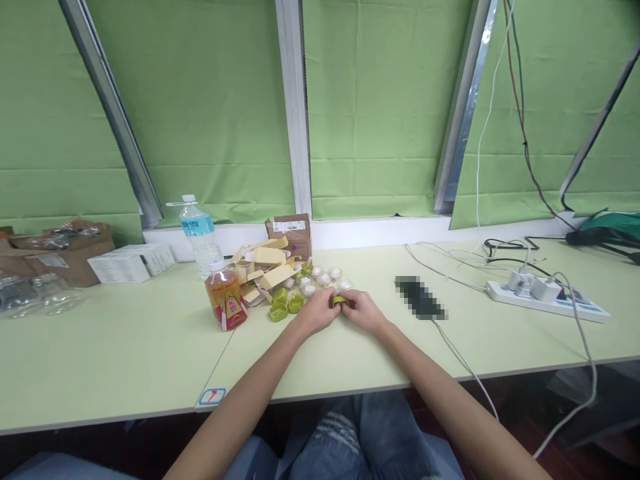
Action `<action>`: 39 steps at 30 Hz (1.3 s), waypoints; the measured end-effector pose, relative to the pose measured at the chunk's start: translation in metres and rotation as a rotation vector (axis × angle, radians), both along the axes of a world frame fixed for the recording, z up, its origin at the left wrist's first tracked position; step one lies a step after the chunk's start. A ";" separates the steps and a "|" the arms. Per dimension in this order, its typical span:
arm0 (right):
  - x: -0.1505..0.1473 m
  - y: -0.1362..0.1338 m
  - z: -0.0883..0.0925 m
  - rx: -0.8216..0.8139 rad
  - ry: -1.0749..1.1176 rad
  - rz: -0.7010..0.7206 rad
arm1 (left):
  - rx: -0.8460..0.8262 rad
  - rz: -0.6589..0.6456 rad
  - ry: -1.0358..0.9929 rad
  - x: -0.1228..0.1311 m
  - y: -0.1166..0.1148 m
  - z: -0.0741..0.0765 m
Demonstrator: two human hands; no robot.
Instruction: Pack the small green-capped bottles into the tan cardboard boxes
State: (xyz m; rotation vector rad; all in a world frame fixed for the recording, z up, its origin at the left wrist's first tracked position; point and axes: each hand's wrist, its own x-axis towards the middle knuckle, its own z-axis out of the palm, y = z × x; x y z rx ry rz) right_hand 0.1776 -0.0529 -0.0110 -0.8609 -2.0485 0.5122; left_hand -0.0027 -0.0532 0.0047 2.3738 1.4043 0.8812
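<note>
Between the fingers of both hands, just above the table, is a small green cup-shaped piece (339,300). My left hand (321,309) pinches its left side, and my right hand (363,309) grips its right side. Left of my left hand stand several similar green cups (279,311). Just beyond my hands, round white pieces (324,279) sit in clear holders. Past the green cups lies a heap of pale yellow small boxes (270,267). My fingers partly hide the held piece.
A bottle of amber drink (225,297) and a water bottle (197,233) stand at left. White boxes (131,261) and clear containers (47,293) are farther left. At right lie a blurred-out dark device (420,298) with a cable and a white power strip (550,300).
</note>
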 end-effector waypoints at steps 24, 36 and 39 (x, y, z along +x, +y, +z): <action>0.005 0.007 -0.004 -0.025 0.015 0.024 | 0.028 0.015 -0.004 0.002 -0.001 -0.001; 0.004 0.005 -0.002 -0.016 -0.012 -0.018 | 0.006 -0.001 -0.011 0.003 -0.004 0.003; 0.004 0.006 -0.003 -0.004 -0.026 -0.028 | 0.008 -0.001 -0.012 0.002 -0.003 0.002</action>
